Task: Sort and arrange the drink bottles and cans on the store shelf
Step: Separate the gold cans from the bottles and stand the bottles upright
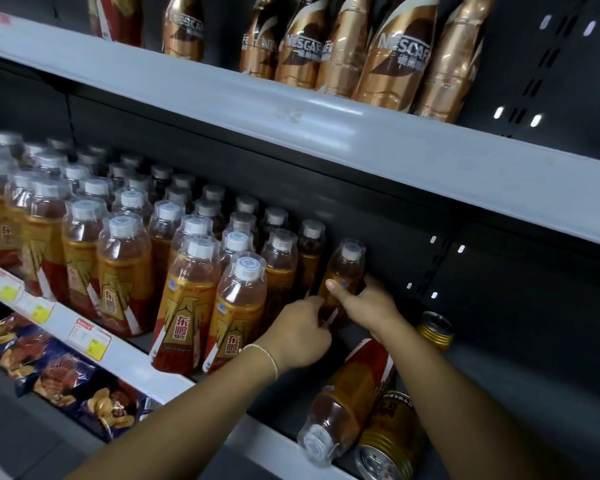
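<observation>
Store shelf (430, 157); NESCAFÉ bottles (392, 53) above; 东鹏 rows (184, 306) below; left grip (300, 336), right grip (369, 306) clasp end bottle (345, 268).

Dongpeng bottles (184, 306), amber with white caps and gold-and-red labels, stand upright in rows on the middle shelf (136, 362). At the rows' right end the last bottle (343, 271) stands tilted, left hand (298, 330) and right hand (368, 306) gripping it low. Right of the rows a fallen bottle (343, 386) lies cap-frontward against a sideways gold can (388, 441). A second gold can (433, 330), seemingly also sideways, lies behind.
</observation>
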`<state>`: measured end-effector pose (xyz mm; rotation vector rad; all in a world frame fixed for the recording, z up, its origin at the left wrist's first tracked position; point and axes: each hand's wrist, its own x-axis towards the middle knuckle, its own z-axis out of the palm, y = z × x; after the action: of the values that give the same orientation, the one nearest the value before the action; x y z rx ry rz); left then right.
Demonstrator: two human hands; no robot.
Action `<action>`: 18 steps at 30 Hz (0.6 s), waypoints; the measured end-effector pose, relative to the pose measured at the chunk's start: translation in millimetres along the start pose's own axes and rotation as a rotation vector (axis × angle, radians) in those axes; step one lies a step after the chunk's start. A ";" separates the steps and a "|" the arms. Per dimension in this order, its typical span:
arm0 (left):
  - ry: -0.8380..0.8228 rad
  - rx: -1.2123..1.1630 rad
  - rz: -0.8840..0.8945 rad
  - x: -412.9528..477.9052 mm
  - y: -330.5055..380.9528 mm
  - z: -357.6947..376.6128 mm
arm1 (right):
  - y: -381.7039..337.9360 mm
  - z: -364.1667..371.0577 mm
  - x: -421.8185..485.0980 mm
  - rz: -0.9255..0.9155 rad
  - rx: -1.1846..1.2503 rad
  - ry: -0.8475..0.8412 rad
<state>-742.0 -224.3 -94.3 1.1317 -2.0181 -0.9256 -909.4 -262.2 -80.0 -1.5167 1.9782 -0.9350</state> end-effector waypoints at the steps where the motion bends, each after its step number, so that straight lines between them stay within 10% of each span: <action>1: -0.004 0.014 0.020 -2.2 -2.4 -1.1 | -1.7 2.7 2.6 -0.001 -0.020 0.007; 18: -0.233 0.382 0.238 -61.0 6.4 19.0 | -0.8 -14.0 -20.2 0.105 -0.180 0.051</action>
<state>-733.8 -162.8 -110.8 0.9769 -2.5338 -0.5873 -913.4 -239.8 -71.0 -1.4790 2.2064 -0.7780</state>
